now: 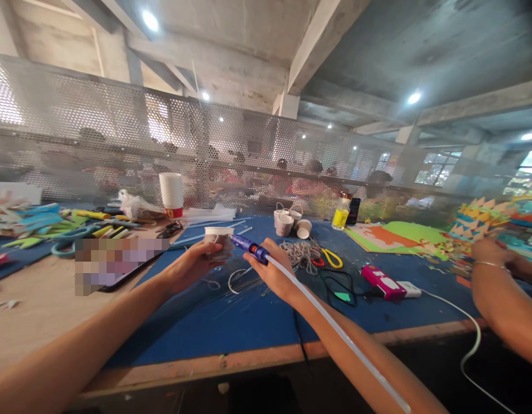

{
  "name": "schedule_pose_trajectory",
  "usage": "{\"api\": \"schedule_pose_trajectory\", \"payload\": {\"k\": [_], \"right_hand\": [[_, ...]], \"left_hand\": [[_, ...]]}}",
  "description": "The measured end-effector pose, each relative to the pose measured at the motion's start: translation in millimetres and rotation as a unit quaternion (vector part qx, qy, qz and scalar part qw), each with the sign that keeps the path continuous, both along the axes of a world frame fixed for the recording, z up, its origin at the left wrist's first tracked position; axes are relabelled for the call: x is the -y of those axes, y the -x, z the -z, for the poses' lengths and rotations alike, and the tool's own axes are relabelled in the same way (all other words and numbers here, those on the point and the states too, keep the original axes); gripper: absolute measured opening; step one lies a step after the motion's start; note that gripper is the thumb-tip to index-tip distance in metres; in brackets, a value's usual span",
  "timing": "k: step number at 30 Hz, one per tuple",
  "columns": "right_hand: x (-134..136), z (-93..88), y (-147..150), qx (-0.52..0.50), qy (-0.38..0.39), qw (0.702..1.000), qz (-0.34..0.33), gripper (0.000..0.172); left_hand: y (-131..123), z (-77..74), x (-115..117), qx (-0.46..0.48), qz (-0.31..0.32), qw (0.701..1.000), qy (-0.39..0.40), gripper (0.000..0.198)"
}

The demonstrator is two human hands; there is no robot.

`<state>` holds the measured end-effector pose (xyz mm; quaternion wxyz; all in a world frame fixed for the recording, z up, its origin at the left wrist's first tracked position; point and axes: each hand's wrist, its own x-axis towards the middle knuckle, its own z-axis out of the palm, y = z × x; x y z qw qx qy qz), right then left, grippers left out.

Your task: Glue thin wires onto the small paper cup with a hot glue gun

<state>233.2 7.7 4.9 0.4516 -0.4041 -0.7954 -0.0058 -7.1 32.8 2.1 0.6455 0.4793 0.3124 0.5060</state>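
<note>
My left hand (202,257) is closed around a small paper cup (219,242) with a pale rim, held upright above the blue mat (171,339). In my right hand (272,270) is a blue hot glue gun (251,248), its tip at the cup's side near the rim. A long clear glue stick (330,328) runs from the gun's back end over my right forearm. Under the hands, a white loop of cord (236,282) lies on the mat. Tangled grey cord (301,255) and yellow-handled scissors (332,258) rest to the right.
Behind stand several small cups (284,223) and a stack of paper cups (171,192). A yellow-labelled bottle (341,213) is farther right. A magenta power strip (382,282) trails cables. At left lies a phone (131,267). Another person's arm (492,287) reaches in at right.
</note>
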Motion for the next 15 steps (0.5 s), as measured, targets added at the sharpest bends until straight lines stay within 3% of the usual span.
{"api": "schedule_pose_trajectory", "payload": {"k": [15], "right_hand": [[-2.8,1.4,-0.7,-0.005,-0.003,1.0,0.004,0.031]], "left_hand": [[-0.9,-3.6,2.7,0.013,0.002,1.0,0.013,0.03]]}}
